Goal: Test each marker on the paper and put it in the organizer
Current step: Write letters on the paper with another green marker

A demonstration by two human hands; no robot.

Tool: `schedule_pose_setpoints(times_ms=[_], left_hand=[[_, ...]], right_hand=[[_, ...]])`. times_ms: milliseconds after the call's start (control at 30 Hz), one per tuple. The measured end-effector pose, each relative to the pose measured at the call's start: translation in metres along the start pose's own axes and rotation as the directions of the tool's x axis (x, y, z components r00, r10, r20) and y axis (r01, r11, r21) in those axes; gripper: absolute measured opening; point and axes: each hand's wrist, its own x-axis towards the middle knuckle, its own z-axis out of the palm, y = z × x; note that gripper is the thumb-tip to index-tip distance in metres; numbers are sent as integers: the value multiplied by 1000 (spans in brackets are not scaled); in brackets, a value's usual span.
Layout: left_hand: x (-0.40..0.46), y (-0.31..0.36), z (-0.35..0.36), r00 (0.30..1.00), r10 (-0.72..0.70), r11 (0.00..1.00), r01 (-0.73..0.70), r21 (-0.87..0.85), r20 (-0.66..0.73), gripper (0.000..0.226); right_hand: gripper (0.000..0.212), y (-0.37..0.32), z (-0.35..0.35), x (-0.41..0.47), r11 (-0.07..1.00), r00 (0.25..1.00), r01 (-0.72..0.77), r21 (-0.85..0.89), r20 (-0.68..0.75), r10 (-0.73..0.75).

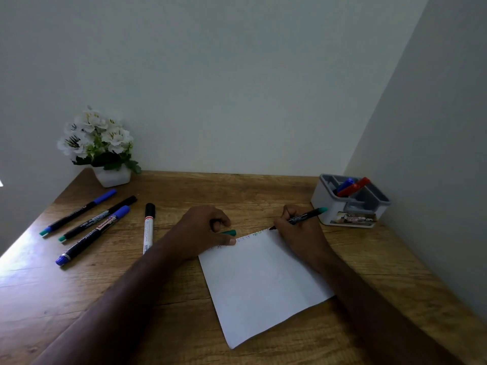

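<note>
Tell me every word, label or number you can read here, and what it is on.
None reads clearly.
Paper: small handwriting along the top edge, too blurred to quote.
Organizer: front sticker, text blurred.
White marker: barrel print too small.
Three dark markers at left: labels illegible.
Marker in the right hand: print unreadable.

A wooden desk (110,291) fills a corner formed by two plain pale walls (237,75). At its far edge, toward ten o'clock, white artificial flowers (96,135) with green leaves stand upright in a small white pot (112,177).
</note>
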Motion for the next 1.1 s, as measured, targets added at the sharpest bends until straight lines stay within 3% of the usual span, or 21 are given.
schedule_pose_setpoints(times_ms=[200,367,533,1100], left_hand=[[-1,2,0,1000,-2,1000,2,-2,-1,38],[-1,2,0,1000,-4,1000,4,6,-1,37],[-1,1,0,1000,-5,1000,5,-10,-5,37],[-3,4,0,1000,-14,1000,14,-26,-6,37]], right_hand=[[35,1,1,1,1000,1000,-2,-23,23,3],[29,0,1,1,1000,1000,-6,-2,-1,6],[40,1,0,1,1000,1000,9,0,-17,-9],[37,2,2,3,1000,999,2,-15,-36,-2]])
